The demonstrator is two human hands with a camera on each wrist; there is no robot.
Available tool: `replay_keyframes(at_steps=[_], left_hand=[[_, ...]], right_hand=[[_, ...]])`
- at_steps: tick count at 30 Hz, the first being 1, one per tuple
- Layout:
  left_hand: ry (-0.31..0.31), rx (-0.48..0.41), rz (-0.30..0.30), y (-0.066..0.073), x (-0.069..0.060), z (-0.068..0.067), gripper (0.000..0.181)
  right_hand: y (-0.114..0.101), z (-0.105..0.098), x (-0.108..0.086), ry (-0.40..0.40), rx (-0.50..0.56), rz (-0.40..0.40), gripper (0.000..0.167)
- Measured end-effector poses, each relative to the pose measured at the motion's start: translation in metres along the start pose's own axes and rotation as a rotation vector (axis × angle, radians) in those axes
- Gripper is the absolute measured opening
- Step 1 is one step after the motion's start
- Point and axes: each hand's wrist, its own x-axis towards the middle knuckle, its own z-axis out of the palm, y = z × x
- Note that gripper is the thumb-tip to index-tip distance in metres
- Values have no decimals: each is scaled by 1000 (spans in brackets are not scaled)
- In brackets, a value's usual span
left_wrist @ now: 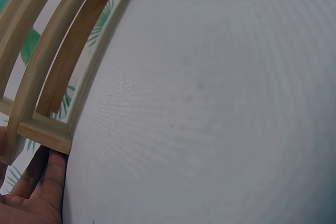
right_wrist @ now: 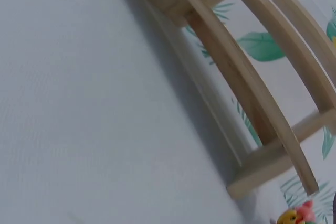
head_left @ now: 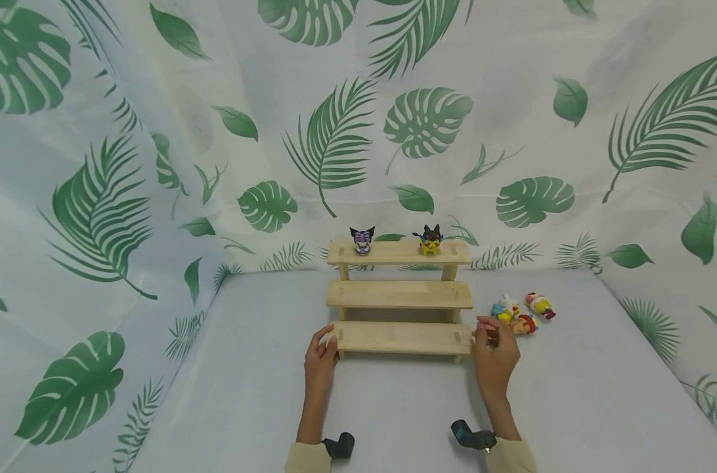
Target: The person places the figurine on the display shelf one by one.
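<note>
A three-tier wooden display stand stands on the white table, its lowest shelf nearest me. My left hand grips the left end of that lowest shelf; in the left wrist view, the fingers reach the foot of the stand's leg. Beside the shelf's right end is my right hand, fingers loosely bent, with nothing visibly held. The right wrist view shows the shelf end untouched, and most of that hand lies outside it. On the top shelf stand a purple-and-black figurine and a yellow-and-black figurine.
Right of the stand, close beyond my right hand, several toys lie together: a white-and-blue figurine, a red-capped figurine and a pink-and-yellow figurine. Leaf-printed cloth walls the table at the back and sides.
</note>
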Motion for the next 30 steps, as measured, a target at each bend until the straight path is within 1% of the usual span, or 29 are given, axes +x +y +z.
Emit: replay_keyframes(at_steps=[4, 7, 9, 11, 13, 19, 22, 28, 30], left_hand=[[3, 8, 1, 2, 0, 0, 33], [4, 1, -2, 3, 1, 0, 33], [-1, -4, -2, 3, 1, 0, 34], [-3, -11, -8, 3, 0, 0, 34], [-3, -12, -13, 3, -1, 0, 34], [-3, 22, 0, 2, -2, 0, 35], [0, 29, 1, 3, -2, 0, 34], [-7, 17, -5, 3, -1, 0, 35], [-15, 10, -5, 3, -1, -1, 35]], right_hand=[[9, -14, -3, 51, -43, 140, 18], [16, -23, -1, 68, -75, 296, 21], [21, -30, 2, 56, -101, 406, 25], [26, -37, 5, 22, -113, 512, 30], [31, -43, 9, -8, -123, 585, 35], [48, -53, 22, -46, -48, 703, 46], [51, -55, 28, -93, -33, 747, 53], [56, -53, 39, -178, -70, 796, 65], [58, -52, 42, -195, -92, 792, 67]])
